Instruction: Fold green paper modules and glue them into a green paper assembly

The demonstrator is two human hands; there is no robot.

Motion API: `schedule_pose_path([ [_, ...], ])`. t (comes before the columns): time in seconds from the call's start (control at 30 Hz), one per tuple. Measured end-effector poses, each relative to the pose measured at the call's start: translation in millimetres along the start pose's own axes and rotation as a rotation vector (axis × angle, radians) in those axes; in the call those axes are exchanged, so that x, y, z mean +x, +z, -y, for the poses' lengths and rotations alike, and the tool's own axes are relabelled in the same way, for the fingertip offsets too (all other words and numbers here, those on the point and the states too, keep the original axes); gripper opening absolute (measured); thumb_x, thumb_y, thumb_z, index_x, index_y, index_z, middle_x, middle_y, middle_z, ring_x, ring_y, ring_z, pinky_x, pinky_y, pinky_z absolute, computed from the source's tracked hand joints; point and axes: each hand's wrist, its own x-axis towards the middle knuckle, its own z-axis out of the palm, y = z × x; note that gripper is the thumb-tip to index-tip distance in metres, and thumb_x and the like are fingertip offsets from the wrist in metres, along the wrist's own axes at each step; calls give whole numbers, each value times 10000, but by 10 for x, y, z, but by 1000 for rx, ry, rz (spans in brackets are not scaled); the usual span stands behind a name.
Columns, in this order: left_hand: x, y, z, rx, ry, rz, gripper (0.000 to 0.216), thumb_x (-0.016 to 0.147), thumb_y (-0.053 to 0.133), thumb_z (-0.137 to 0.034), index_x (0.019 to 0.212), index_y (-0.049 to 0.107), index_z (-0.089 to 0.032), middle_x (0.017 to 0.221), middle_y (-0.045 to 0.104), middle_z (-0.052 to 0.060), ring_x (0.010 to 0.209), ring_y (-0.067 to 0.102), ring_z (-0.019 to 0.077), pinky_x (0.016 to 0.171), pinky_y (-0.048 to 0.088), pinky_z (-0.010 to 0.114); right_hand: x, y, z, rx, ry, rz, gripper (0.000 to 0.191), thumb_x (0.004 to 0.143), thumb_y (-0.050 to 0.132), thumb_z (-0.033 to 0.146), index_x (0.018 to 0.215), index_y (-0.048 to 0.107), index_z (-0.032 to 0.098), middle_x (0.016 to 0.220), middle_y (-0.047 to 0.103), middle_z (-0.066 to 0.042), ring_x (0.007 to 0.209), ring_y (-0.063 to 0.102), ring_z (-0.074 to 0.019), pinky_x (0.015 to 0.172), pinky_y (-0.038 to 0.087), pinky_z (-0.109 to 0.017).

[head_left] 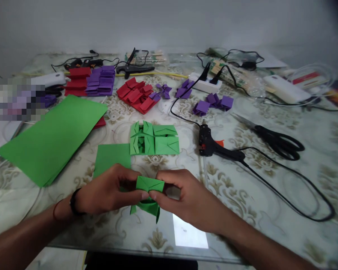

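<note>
Between my two hands is a partly folded piece of green paper [150, 183], with loose flaps hanging below my thumbs. My left hand [108, 189] pinches its left side, thumb in front and fingers behind. The right side is pinched the same way by my right hand [183, 193]; both thumbtips nearly meet at the paper's lower middle. Just beyond lie folded green paper pieces [166, 145] set side by side. A flat green square sheet [112, 157] lies behind my left hand, which covers its lower part.
A stack of green sheets [56, 138] lies at left. On the right are a black glue gun [219, 146] with a looping cord and black-handled scissors [278, 142]. Red folded paper [136, 95], purple folded pieces [212, 103] and a white power strip [205, 83] sit farther back.
</note>
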Motion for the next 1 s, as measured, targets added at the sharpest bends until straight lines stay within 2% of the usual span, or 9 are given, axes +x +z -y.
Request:
schedule_pose_path([
  [0.13, -7, -6, -6, -54, -34, 10, 355, 964, 666, -404, 711, 628, -157, 627, 390, -64, 580, 308, 97, 507, 253, 227, 9, 10, -2, -35, -57, -33, 299, 948, 659, 288, 687, 542, 199, 662, 543, 42, 639, 502, -118, 570, 359, -245],
  [0.27, -11, 18, -32, 16, -76, 24, 347, 974, 629, -359, 685, 564, -178, 621, 354, -65, 580, 300, 100, 509, 222, 240, 15, 17, -15, -63, -65, -6, 310, 945, 672, 266, 674, 539, 198, 643, 527, 48, 616, 472, -112, 554, 338, -246],
  [0.43, -20, 8, -28, 47, -26, -15, 454, 994, 638, -385, 632, 446, -192, 624, 278, -73, 585, 245, 95, 509, 191, 248, 22, 34, -24, -33, -127, -60, 368, 993, 654, 304, 671, 505, 204, 633, 478, 55, 601, 437, -106, 534, 304, -243],
  [0.73, 1, 8, -1, 69, 81, -47, 496, 1004, 630, -407, 616, 400, -201, 621, 254, -72, 579, 236, 101, 499, 197, 252, 53, 109, -26, 16, -172, -145, 336, 997, 657, 306, 693, 556, 206, 648, 514, 49, 618, 467, -117, 568, 344, -246],
  [0.87, 2, 13, 64, 100, 98, -40, 468, 972, 682, -403, 627, 444, -193, 615, 285, -71, 574, 260, 97, 491, 201, 252, 49, 123, 11, -43, -250, -143, 375, 1005, 649, 291, 661, 528, 204, 624, 477, 55, 608, 459, -114, 577, 329, -253],
  [1.0, -3, 14, 99, 122, 140, -48, 453, 986, 675, -372, 637, 452, -189, 622, 290, -70, 577, 271, 96, 501, 218, 255, 62, 141, -5, -95, -280, -168, 359, 1003, 641, 257, 671, 515, 208, 650, 511, 49, 623, 497, -118, 593, 352, -251],
])
